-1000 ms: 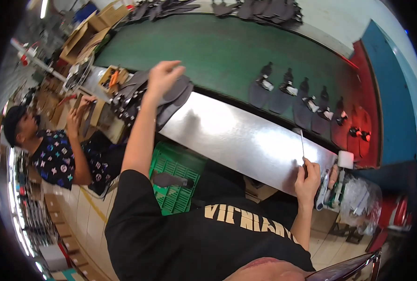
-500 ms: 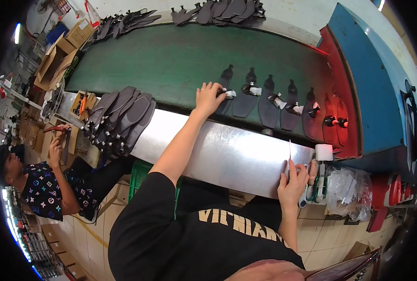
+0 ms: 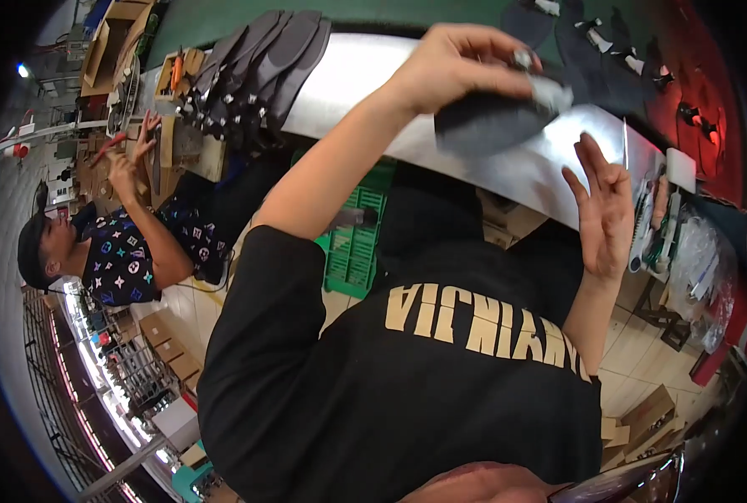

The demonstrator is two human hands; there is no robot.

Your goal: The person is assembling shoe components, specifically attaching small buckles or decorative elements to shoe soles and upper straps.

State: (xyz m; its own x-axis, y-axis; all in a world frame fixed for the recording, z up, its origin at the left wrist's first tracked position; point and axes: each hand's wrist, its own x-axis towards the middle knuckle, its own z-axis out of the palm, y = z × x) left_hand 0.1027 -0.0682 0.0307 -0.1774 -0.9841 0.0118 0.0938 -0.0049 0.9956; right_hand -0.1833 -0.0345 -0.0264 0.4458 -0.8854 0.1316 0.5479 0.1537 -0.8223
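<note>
My left hand (image 3: pixel 466 71) is closed around a dark grey sandal (image 3: pixel 487 126), holding it in the air over the metal ledge (image 3: pixel 428 155). A strap with a white piece (image 3: pixel 549 94) shows at the sandal's right side, and the picture blurs there. Lower and to the right is my right hand (image 3: pixel 606 210), thumb and two fingers stretched apart, the others curled, with no object visible in it. Close beyond its fingertips a thin pale pointed strip (image 3: pixel 625 144) stands up; whether they touch, I cannot tell.
Sandals (image 3: pixel 596 63) lie on the green belt (image 3: pixel 373 12), some under red light. More sandals (image 3: pixel 260 71) are piled at the left. Tools (image 3: pixel 657 205) and a plastic bag (image 3: pixel 709 260) hang at the right. A co-worker (image 3: pixel 139 243) sits left; a green crate (image 3: pixel 358 239) stands below.
My left hand has lifted a sandal off the belt and brought it nearer over the ledge. My right hand's fingers have spread. The whole view has shifted downward.
</note>
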